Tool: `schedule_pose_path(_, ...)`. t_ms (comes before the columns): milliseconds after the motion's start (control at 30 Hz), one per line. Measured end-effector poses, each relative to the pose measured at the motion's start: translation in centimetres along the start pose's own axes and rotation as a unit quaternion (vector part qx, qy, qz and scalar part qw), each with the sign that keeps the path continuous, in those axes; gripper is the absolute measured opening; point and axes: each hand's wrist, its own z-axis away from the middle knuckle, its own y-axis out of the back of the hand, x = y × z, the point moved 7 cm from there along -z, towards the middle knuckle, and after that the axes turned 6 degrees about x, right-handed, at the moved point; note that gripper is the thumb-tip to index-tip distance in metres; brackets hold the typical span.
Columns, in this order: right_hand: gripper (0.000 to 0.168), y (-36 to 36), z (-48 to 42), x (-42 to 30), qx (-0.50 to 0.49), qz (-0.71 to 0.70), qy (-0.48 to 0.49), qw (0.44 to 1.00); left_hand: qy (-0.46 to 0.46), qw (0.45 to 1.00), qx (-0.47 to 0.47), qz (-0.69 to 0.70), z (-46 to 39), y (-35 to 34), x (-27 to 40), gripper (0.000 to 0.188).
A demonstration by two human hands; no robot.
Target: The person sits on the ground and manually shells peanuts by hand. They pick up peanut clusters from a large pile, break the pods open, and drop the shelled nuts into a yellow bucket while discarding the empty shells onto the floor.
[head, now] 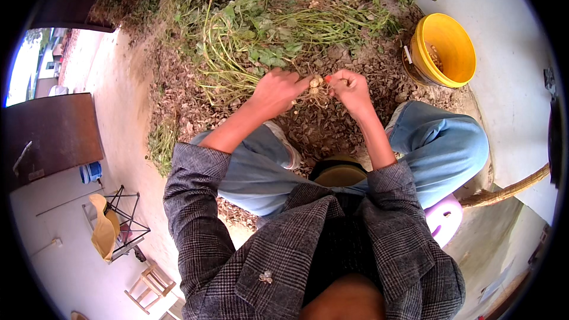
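Note:
My left hand [279, 90] is closed around the root end of a peanut plant, whose long green stems [222, 71] trail away to the left and up. A cluster of pale peanut pods [315, 83] with thin roots hangs just past its fingertips. Close against the right side of this cluster is my right hand [353, 89], its fingers curled in. A small red spot shows at its fingertips; whether a pod is pinched there is hidden. Dry brown leaves [329, 131] cover the ground beneath both hands.
Ahead lies a large heap of peanut plants [284, 22]. A yellow bucket [446, 49] with some peanuts inside stands at the right, near a white wall. My bent knees flank the work spot. A purple plastic stool [444, 220], a folding chair [115, 226] and a wooden stool [151, 286] stand farther off.

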Motion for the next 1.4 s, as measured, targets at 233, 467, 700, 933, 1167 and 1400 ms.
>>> schedule_pose_path(233, 0.011, 0.1, 0.3, 0.2, 0.002, -0.033, -0.074, 0.997, -0.002, 1.0, 0.002, -0.006, -0.2, -0.1, 0.2, 0.061)
schedule_pose_path(467, 0.02, 7.8, -2.2, 0.6, 0.205, 0.214, 0.138, 0.945, -0.014, 1.0, 0.008, 0.006, -0.1, 0.7, 0.1, 0.065)
schedule_pose_path(700, 0.018, 1.2, 0.0, -0.2, -0.091, -0.272, -0.168, 0.943, -0.005, 1.0, -0.019, -0.003, 1.0, -1.0, -0.2, 0.082)
schedule_pose_path(933, 0.04, -1.1, 0.9, 0.5, -0.142, 0.011, -0.148, 0.979, -0.011, 1.0, -0.029, 0.001, 0.6, -1.1, 0.2, 0.069)
schedule_pose_path(1167, 0.023, -1.2, 0.3, 0.7, -0.132, 0.083, -0.049, 0.986, -0.02, 1.0, -0.019, 0.011, 0.0, -0.5, 0.3, 0.043)
schedule_pose_path(1400, 0.015, -1.2, 0.8, 0.2, -0.187, -0.149, -0.143, 0.961, -0.007, 1.0, -0.01, 0.016, 0.0, -0.5, 0.2, 0.043)
